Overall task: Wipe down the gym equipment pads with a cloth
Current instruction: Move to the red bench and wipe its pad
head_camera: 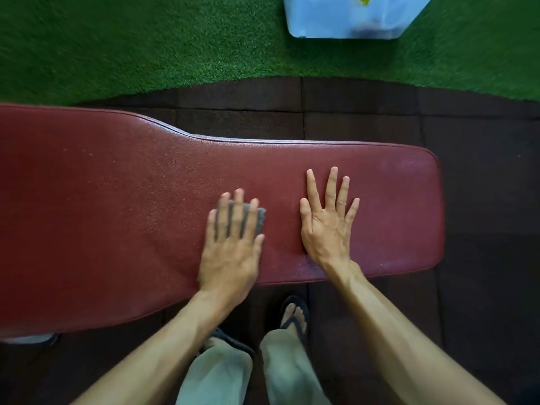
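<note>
A long dark-red padded bench (117,200) runs across the view from the left edge to a rounded end at the right. My left hand (230,244) lies flat near the pad's middle, its straight fingers pressing a small grey cloth (261,219) onto the surface; only the cloth's right edge and strips between my fingers show. My right hand (328,220) rests flat on the pad further right, fingers spread, with nothing under it. The left hand looks slightly blurred.
Dark rubber floor tiles (365,118) surround the bench. Green artificial turf (146,45) lies beyond it, with a pale blue plastic container (344,19) on it at the top. My feet in sandals (295,314) stand just under the near edge.
</note>
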A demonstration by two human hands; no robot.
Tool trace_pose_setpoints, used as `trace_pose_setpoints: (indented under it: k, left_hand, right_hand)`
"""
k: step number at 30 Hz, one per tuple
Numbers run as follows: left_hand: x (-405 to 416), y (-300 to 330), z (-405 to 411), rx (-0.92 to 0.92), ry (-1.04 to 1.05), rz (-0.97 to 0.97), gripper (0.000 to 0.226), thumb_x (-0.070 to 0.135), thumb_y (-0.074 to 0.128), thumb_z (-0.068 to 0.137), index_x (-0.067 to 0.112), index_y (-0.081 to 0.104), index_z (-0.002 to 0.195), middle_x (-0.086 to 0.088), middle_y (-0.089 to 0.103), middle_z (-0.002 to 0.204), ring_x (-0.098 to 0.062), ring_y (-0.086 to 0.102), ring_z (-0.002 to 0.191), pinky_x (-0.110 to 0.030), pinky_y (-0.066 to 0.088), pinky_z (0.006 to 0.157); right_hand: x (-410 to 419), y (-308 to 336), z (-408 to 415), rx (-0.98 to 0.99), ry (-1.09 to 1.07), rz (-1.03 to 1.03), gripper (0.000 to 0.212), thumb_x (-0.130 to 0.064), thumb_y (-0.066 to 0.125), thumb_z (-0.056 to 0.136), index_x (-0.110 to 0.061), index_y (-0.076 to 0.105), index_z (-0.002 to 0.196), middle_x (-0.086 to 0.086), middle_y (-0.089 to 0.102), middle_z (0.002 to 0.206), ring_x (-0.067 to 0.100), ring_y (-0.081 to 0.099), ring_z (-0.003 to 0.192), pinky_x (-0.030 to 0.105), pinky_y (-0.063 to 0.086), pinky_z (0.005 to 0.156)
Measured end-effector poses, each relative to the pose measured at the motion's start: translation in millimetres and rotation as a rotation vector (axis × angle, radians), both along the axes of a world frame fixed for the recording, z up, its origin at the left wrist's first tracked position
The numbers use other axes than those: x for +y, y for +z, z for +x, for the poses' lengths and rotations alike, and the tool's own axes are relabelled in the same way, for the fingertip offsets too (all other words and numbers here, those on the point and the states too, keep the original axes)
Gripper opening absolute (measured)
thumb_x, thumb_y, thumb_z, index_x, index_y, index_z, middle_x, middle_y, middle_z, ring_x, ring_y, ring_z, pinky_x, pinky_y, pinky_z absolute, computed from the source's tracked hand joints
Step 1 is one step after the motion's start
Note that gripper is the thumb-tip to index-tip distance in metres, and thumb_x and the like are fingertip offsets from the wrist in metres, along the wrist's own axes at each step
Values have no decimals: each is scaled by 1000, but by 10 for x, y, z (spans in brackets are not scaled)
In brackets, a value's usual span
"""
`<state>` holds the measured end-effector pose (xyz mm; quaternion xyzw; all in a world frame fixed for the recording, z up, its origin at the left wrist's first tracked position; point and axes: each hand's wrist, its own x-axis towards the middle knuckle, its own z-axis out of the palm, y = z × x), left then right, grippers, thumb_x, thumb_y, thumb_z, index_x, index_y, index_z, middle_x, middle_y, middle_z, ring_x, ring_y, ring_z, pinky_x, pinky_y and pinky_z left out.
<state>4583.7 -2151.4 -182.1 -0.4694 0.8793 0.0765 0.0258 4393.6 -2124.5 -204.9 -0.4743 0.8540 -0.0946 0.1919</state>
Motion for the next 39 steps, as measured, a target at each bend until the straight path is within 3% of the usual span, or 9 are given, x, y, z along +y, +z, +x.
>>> trace_pose_setpoints:
  k: [3, 7, 12, 17, 21, 26, 30, 34, 39]
  left_hand:
    - [-677, -49, -327, 20, -117, -12, 60, 37, 26, 104, 17, 14, 159, -11, 6, 167, -31, 4, 155, -50, 10, 125]
    - [-1563, 54, 221, -16, 200, -20, 61, 41, 17, 102, 20, 10, 159, -9, 4, 168, -30, 1, 155, -50, 1, 124]
    - [-616, 145, 849, -24, 336, -41, 63, 38, 22, 104, 14, 5, 159, -16, 1, 167, -35, 0, 154, -54, 10, 125]
    - [215, -4, 355, -18, 201, -22, 64, 37, 26, 103, 11, 11, 159, -17, 5, 166, -36, 3, 154, -54, 18, 123]
    - [-630, -55, 133, 28, 30, -24, 61, 38, 25, 102, 17, 15, 159, -10, 7, 167, -31, 4, 155, -52, 10, 125]
    - [-1702, 82, 824, 4, 183, -51, 64, 41, 17, 99, 22, 9, 159, -7, 4, 168, -29, 1, 155, -55, 7, 124]
    - [-990, 194, 1452, 17, 273, -61, 62, 36, 21, 103, 15, 6, 159, -14, 0, 167, -34, 0, 155, -55, 11, 124]
    - [-124, 122, 1361, -33, 58, -60, 63, 35, 30, 103, 12, 11, 159, -16, 3, 167, -36, 3, 154, -54, 17, 123]
    - [-1236, 67, 1130, 44, -21, -75, 59, 35, 28, 103, 19, 17, 158, -10, 11, 167, -30, 8, 155, -52, 12, 124]
  right_hand:
    - [4, -16, -11, 3, 0, -30, 55, -47, 22, 105, -42, 2, 157, -2, -16, 167, 22, -21, 152, 57, -9, 120]
    - [24, -50, 4, 17, -10, -56, 55, -49, 19, 104, -41, 4, 157, 0, -14, 167, 24, -18, 153, 61, -6, 121]
    - [-8, -22, 166, 11, 42, -75, 61, -53, 29, 103, -36, 8, 158, 5, -11, 167, 30, -17, 153, 61, -9, 118]
    - [-18, -29, 440, 42, 75, -78, 62, -53, 30, 103, -34, 10, 158, 5, -8, 168, 31, -15, 153, 59, -7, 120]
    - [-35, -16, 508, 37, 47, -67, 61, -51, 27, 103, -35, 9, 158, 4, -8, 168, 29, -16, 153, 60, -7, 120]
    - [-57, 4, 715, 46, 51, -62, 59, -53, 20, 102, -38, 7, 158, 2, -9, 167, 27, -17, 153, 59, -10, 118]
    - [-131, 45, 1023, 21, 37, -73, 58, -51, 20, 102, -38, 9, 158, 2, -8, 168, 25, -16, 153, 60, -10, 119]
    - [-263, 65, 1334, 12, 11, -105, 57, -51, 21, 103, -38, 10, 158, 3, -7, 168, 24, -14, 154, 59, -9, 120]
    - [-403, 65, 1498, 43, 42, -108, 58, -51, 23, 103, -36, 11, 158, 3, -5, 168, 25, -11, 154, 59, -5, 121]
